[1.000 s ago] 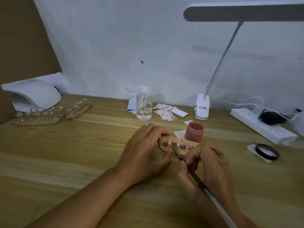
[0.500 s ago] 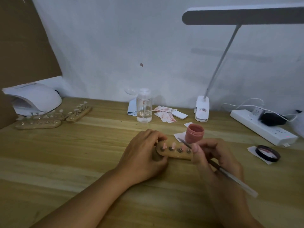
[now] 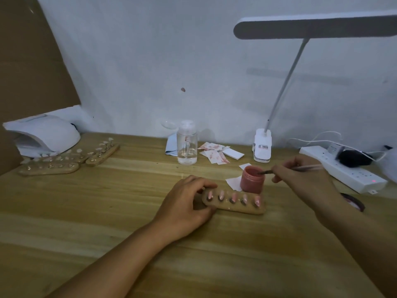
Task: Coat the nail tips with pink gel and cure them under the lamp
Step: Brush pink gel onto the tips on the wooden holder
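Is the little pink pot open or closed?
Open. The pink pot has no lid on top, and the brush in the right hand pokes its tip into the pot's mouth.

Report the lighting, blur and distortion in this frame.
Head view: dim, flat light, no glare; the desk lamp throws a faint shadow on the wall; the brush handle looks motion-smeared in the right hand; wide-angle bending curves the brown board at left; the nail tips look fairly sharp.
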`<state>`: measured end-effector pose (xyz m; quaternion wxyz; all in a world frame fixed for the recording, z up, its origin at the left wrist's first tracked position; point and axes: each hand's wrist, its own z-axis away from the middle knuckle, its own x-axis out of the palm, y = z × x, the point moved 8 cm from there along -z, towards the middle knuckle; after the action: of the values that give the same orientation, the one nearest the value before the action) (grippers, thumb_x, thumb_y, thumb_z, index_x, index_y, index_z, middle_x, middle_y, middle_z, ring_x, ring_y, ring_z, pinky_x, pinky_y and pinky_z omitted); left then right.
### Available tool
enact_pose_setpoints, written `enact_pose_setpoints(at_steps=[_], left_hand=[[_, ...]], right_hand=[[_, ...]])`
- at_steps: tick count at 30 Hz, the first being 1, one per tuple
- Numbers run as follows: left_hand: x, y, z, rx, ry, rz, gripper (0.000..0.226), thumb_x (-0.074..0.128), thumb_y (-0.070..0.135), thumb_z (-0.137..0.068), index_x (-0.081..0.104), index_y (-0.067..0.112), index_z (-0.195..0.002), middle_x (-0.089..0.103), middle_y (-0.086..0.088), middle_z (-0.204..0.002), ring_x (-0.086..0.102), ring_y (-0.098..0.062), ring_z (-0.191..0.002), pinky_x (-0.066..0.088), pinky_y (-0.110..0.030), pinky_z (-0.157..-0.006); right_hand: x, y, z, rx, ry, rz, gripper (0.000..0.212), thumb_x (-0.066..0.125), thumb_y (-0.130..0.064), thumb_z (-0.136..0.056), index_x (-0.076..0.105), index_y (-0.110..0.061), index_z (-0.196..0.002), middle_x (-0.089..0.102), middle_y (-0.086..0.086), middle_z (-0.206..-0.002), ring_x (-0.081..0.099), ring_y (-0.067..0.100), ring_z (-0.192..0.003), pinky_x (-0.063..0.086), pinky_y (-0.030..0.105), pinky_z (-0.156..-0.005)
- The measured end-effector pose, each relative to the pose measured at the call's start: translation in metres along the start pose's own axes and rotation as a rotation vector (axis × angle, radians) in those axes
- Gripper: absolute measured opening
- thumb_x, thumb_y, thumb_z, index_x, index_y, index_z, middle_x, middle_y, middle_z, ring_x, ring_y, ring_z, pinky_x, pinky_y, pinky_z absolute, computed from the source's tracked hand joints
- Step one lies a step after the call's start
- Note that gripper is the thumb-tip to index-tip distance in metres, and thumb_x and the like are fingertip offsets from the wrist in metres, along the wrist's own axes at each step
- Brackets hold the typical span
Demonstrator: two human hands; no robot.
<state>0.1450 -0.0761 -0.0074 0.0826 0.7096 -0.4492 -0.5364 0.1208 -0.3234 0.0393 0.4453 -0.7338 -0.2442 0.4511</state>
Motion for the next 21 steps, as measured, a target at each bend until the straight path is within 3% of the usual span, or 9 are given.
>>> enact_pose_setpoints(at_steps=[5,8,11,14,16,19,21], left_hand=[[-0.001,0.0,0.0,0.001,0.012,0.029,0.046,0.081,0.021,-0.076,0.066,0.029,-0.119,0.06,0.015,-0.11,0.055,-0.001,-0.103,0.046,-0.029,-0.093],[0.0,-0.002,-0.001,-0.011,0.004,0.037,0.046,0.08,0.023,-0.077,0.065,0.032,-0.119,0.06,0.016,-0.111,0.055,-0.002,-0.105,0.047,-0.029,-0.093],[0.002,-0.004,-0.001,-0.016,-0.002,0.022,0.045,0.079,0.026,-0.078,0.064,0.033,-0.119,0.059,0.018,-0.113,0.055,-0.001,-0.106,0.047,-0.028,-0.094],[0.002,-0.005,-0.001,-0.016,0.006,0.02,0.044,0.079,0.027,-0.077,0.065,0.032,-0.119,0.059,0.017,-0.113,0.055,-0.002,-0.106,0.047,-0.029,-0.094],[0.002,-0.005,-0.001,-0.009,0.009,0.013,0.044,0.079,0.026,-0.077,0.065,0.031,-0.118,0.059,0.014,-0.111,0.056,-0.005,-0.105,0.048,-0.032,-0.093],[0.002,-0.003,-0.001,0.011,0.017,-0.005,0.043,0.079,0.028,-0.076,0.065,0.033,-0.117,0.059,0.015,-0.109,0.056,-0.004,-0.103,0.049,-0.033,-0.091],[0.002,-0.003,0.0,0.018,0.024,-0.004,0.043,0.079,0.029,-0.076,0.064,0.034,-0.116,0.059,0.016,-0.108,0.056,-0.003,-0.101,0.05,-0.033,-0.089]], right_hand=[[0.015,0.002,-0.007,0.044,-0.071,0.03,0.021,0.075,-0.036,-0.079,0.065,-0.017,-0.077,0.071,-0.012,-0.062,0.059,0.007,-0.08,0.043,0.03,-0.068],[0.008,0.0,0.001,0.027,-0.001,0.008,0.015,0.068,-0.031,-0.084,0.064,-0.018,-0.079,0.069,-0.013,-0.06,0.057,0.002,-0.074,0.041,0.028,-0.065],[-0.008,-0.017,0.036,-0.119,0.15,-0.184,0.006,0.062,-0.02,-0.09,0.059,-0.018,-0.086,0.069,-0.019,-0.068,0.059,-0.007,-0.066,0.042,0.023,-0.064],[0.013,-0.036,0.084,-0.307,-0.003,-0.358,0.007,0.064,-0.012,-0.089,0.057,-0.013,-0.09,0.075,-0.008,-0.081,0.067,-0.003,-0.071,0.052,0.014,-0.065],[0.033,-0.029,0.101,-0.24,-0.087,-0.489,0.012,0.068,-0.004,-0.083,0.058,-0.005,-0.087,0.076,0.003,-0.08,0.07,0.005,-0.071,0.053,0.015,-0.063],[0.049,-0.01,0.107,-0.042,-0.076,-0.696,0.01,0.059,0.015,-0.083,0.051,0.01,-0.081,0.072,0.016,-0.07,0.062,0.005,-0.052,0.048,0.014,-0.05],[0.053,-0.003,0.106,0.029,-0.08,-0.727,0.009,0.056,0.014,-0.086,0.05,0.01,-0.081,0.07,0.018,-0.066,0.059,0.005,-0.048,0.046,0.014,-0.048]])
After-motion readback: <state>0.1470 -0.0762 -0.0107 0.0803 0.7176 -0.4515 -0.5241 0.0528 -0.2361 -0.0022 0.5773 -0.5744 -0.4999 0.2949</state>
